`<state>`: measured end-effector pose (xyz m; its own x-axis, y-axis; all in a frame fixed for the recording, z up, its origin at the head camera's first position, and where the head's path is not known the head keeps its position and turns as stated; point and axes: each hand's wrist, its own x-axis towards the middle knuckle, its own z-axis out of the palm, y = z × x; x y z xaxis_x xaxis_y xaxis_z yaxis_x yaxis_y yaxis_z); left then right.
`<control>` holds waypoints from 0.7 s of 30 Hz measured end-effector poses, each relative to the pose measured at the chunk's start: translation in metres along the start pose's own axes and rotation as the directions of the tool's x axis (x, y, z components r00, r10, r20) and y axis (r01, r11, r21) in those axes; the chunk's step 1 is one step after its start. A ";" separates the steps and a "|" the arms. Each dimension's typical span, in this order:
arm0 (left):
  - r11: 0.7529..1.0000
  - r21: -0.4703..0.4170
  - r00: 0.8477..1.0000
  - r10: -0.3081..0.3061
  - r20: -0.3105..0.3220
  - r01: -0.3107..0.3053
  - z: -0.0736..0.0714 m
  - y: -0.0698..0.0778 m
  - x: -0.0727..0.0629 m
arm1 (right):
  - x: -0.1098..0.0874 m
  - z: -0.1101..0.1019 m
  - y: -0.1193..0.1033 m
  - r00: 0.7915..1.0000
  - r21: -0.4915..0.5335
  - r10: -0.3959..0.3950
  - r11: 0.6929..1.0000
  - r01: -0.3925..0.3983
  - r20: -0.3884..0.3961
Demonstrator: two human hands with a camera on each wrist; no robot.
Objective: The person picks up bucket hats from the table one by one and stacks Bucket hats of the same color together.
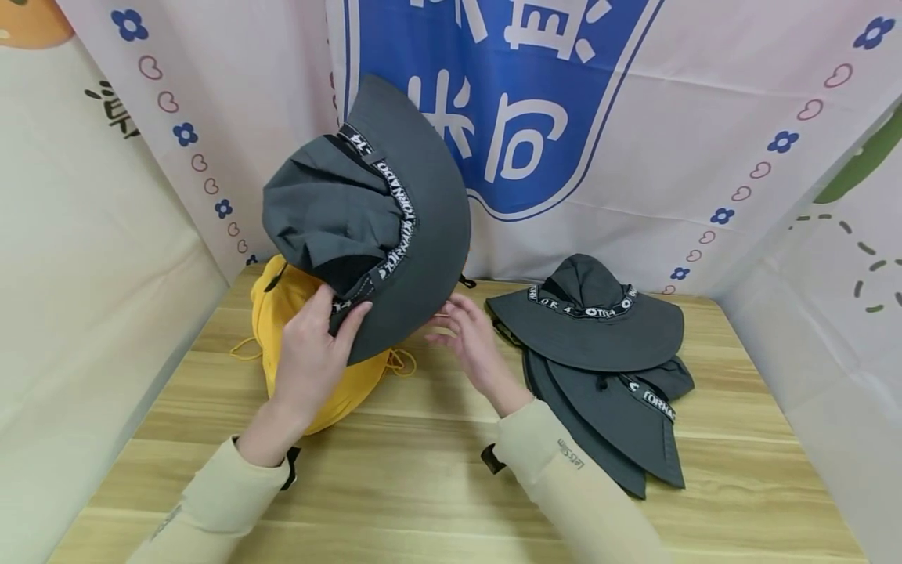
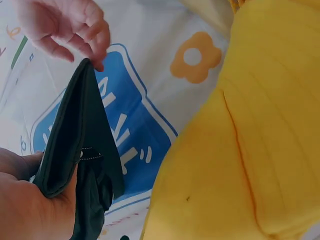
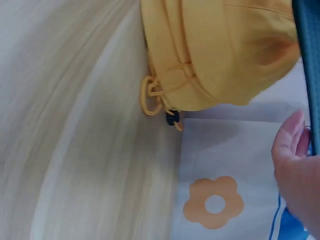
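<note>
A dark grey bucket hat (image 1: 338, 204) with a black-and-white lettered band is held up on its side, its wide brim turned to the right. My left hand (image 1: 313, 348) pinches it at the lower edge, thumb on the brim beside the band. In the left wrist view the brim (image 2: 67, 135) rises from the left hand (image 2: 35, 205). My right hand (image 1: 472, 345) is at the brim's lower right edge, fingers loosely bent; whether they touch it is hard to tell. Behind the held hat, yellow hats (image 1: 352, 395) with cords lie on the table, partly hidden.
On the right of the wooden table (image 1: 423, 486) lies an overlapping pile of similar dark grey hats (image 1: 599, 337). A printed cloth (image 1: 655, 141) with a blue emblem hangs behind, and pale cloth walls (image 1: 92, 258) stand at both sides.
</note>
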<state>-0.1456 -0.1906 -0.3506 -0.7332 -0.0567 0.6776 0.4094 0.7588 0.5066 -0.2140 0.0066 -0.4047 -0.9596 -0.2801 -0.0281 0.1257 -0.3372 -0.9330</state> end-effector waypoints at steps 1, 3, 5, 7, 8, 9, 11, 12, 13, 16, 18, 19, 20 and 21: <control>1.000 0.003 1.000 0.007 0.006 -0.007 0.002 0.000 -0.001 | -0.001 -0.001 -0.003 1.000 0.024 -0.002 1.000 0.003 -0.030; 1.000 -0.003 1.000 0.020 0.020 -0.020 0.005 0.001 -0.004 | -0.002 -0.004 -0.008 0.995 0.054 -0.008 0.998 0.013 -0.098; 0.999 0.002 0.999 0.038 0.039 -0.038 0.008 0.002 -0.006 | -0.003 -0.008 -0.011 0.988 0.053 -0.014 0.998 0.023 -0.154; 0.998 0.006 0.997 0.055 0.053 -0.055 0.012 0.002 -0.009 | -0.003 -0.013 -0.012 0.980 0.038 -0.023 0.999 0.031 -0.198; 0.998 0.009 0.996 0.064 0.056 -0.065 0.014 0.002 -0.010 | -0.003 -0.016 -0.012 0.977 0.031 -0.026 0.999 0.034 -0.213; 0.997 0.016 0.996 0.074 0.058 -0.075 0.015 0.002 -0.012 | -0.004 -0.018 -0.012 0.974 0.024 -0.029 0.999 0.035 -0.224; 0.995 0.034 0.994 0.096 0.057 -0.098 0.019 0.002 -0.014 | -0.005 -0.023 -0.013 0.968 0.023 -0.026 0.999 0.033 -0.249; 0.993 0.042 0.992 0.110 0.058 -0.113 0.020 0.002 -0.015 | -0.005 -0.026 -0.013 0.964 0.025 -0.029 0.999 0.036 -0.263; 0.991 0.049 0.991 0.124 0.059 -0.127 0.022 0.002 -0.016 | -0.005 -0.029 -0.014 0.960 0.024 -0.028 0.999 0.036 -0.279; 0.983 0.069 0.984 0.164 0.063 -0.169 0.026 0.002 -0.019 | -0.006 -0.036 -0.016 0.945 0.047 -0.015 0.998 0.032 -0.327; 0.980 0.077 0.982 0.175 0.076 -0.181 0.028 0.002 -0.022 | -0.006 -0.040 -0.018 0.941 0.061 -0.010 0.998 0.032 -0.338; 0.979 0.082 0.980 0.179 0.082 -0.186 0.030 0.003 -0.023 | -0.007 -0.042 -0.019 0.942 0.069 -0.005 0.997 0.030 -0.335; 0.979 0.082 0.980 0.181 0.089 -0.188 0.031 0.003 -0.025 | -0.007 -0.043 -0.021 0.944 0.089 0.001 0.996 0.030 -0.330; 0.979 0.083 0.979 0.181 0.096 -0.189 0.032 0.004 -0.026 | -0.008 -0.044 -0.022 0.947 0.105 0.002 0.994 0.034 -0.322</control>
<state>-0.1423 -0.1655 -0.3834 -0.6961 0.1441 0.7034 0.4942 0.8068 0.3238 -0.2202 0.0563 -0.3997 -0.9893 0.0231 -0.1438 0.1192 -0.4389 -0.8906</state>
